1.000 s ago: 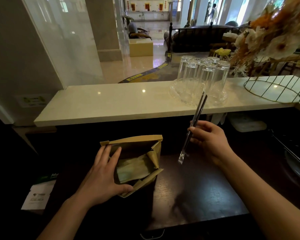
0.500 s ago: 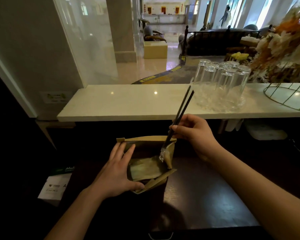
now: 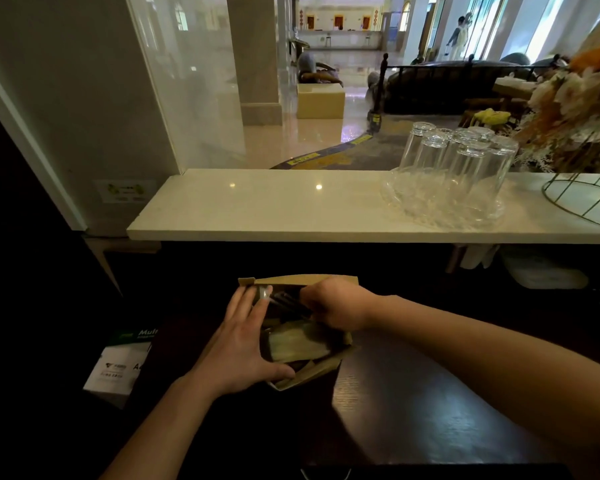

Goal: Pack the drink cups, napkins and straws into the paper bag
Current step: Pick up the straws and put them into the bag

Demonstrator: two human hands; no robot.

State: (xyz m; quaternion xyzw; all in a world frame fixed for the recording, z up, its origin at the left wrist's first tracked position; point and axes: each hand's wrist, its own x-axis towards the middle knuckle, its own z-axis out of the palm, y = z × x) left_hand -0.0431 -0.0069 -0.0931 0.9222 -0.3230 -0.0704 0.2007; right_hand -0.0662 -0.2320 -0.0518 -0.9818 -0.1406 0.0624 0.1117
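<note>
Paper bag point(image 3: 302, 280) stands open on our dark wooden counter point(image 3: 413, 410), below the pale marble ledge point(image 3: 257, 209). Our left hand point(image 3: 243, 351) grips its near rim; our right hand point(image 3: 340, 306) pinches the wrapped straws point(image 3: 281, 299) inside. Upturned glasses point(image 3: 458, 168) sit on that ledge, lobby beyond.

A single wide-angle view, worn on the person's head, looks forward and down across the dark wooden tabletop point(image 3: 413, 403). It sits close above the open brown paper bag point(image 3: 312, 374), near frame centre. Beyond the bag the pale stone ledge point(image 3: 257, 209) crosses the frame; the dim area left of the bag is probably unreadable.
</note>
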